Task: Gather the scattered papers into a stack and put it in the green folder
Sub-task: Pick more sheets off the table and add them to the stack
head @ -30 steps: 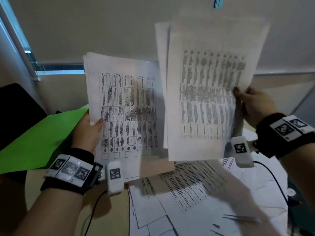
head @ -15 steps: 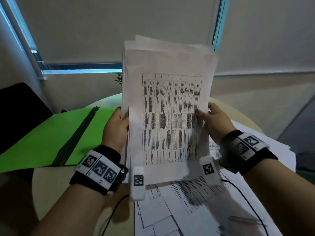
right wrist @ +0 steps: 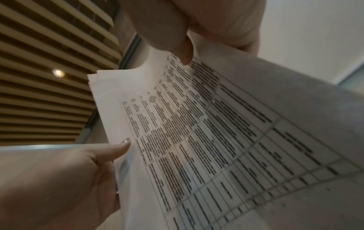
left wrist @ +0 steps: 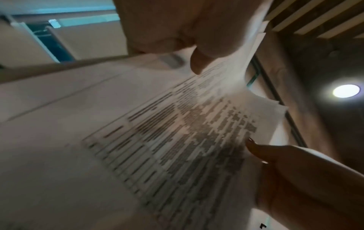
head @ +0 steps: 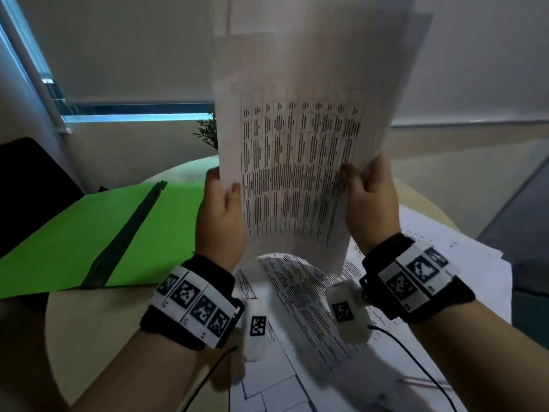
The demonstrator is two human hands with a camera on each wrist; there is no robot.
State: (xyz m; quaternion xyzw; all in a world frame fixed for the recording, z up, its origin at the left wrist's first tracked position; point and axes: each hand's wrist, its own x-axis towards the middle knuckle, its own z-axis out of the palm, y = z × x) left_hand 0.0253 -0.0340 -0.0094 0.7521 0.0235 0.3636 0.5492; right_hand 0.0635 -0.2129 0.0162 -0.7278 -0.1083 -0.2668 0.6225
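I hold a stack of printed papers [head: 300, 150] upright above the table, its front sheet covered by a table of text. My left hand [head: 221, 209] grips the stack's left edge, thumb on the front. My right hand [head: 370, 200] grips the right edge in the same way. The wrist views show the stack [left wrist: 177, 132] [right wrist: 206, 132] pinched between thumb and fingers, its sheet edges slightly uneven. The green folder [head: 89, 233] lies open on the table to the left, with a dark spine strip down its middle. More loose papers [head: 312, 307] lie on the table below my hands.
The round beige table [head: 89, 337] carries the folder and papers. A black chair back [head: 26, 179] stands at far left. A small plant [head: 208, 132] sits behind the table by the window sill. Cables run from the wrist cameras across the papers.
A second ago each hand held its own bundle apart. They came together into one stack, which both hands now hold higher and closer to the head camera.
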